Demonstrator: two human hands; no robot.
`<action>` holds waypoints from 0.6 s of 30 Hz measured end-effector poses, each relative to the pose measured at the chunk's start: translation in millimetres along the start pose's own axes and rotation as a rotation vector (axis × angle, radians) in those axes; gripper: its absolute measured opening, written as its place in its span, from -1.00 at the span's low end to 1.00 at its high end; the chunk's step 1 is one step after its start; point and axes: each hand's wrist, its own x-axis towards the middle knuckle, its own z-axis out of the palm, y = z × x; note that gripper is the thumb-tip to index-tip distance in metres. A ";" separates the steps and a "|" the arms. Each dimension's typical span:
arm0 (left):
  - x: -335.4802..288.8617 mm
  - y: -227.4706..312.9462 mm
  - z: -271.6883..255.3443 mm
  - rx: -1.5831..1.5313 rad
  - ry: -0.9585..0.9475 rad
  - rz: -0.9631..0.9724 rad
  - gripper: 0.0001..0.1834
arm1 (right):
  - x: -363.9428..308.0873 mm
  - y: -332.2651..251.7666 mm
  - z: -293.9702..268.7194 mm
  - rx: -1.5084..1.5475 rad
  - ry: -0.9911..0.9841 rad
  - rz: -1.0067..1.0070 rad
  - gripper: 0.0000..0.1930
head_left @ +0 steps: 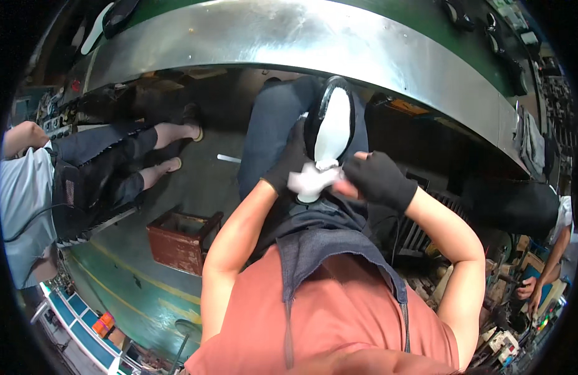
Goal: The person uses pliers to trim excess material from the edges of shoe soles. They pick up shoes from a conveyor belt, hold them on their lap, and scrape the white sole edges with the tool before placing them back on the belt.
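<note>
A black shoe (334, 125) lies sole up across my thighs, its toe pointing away and its white underside facing me. My left hand (289, 161), in a black fingerless glove, is closed on the shoe's left side near the waist. In my right hand (379, 180), gloved the same way, a crumpled white cloth (311, 180) is pinched over the heel end of the sole. Motion smears the cloth and my right fingertips, and the cloth covers part of the sole between waist and heel.
A metal-edged conveyor bench (251, 31) curves across the front, with more shoes (457, 15) on its green surface. A brown wooden box stool (179, 240) stands on the floor at left. One person (33, 200) sits at left; another person's hand (529, 290) shows at right.
</note>
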 end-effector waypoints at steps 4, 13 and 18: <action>1.7 9.0 -8.9 -0.126 0.017 -0.025 0.33 | -27.8 13.5 20.3 0.481 -0.026 0.514 -0.65; 44.1 88.2 -39.1 -0.484 0.122 -0.032 -0.19 | -77.2 3.4 167.8 1.611 0.672 0.979 -0.30; 203.1 149.7 -71.7 -1.227 -0.219 -0.019 -0.58 | -71.8 13.8 156.2 1.513 0.561 0.986 -0.30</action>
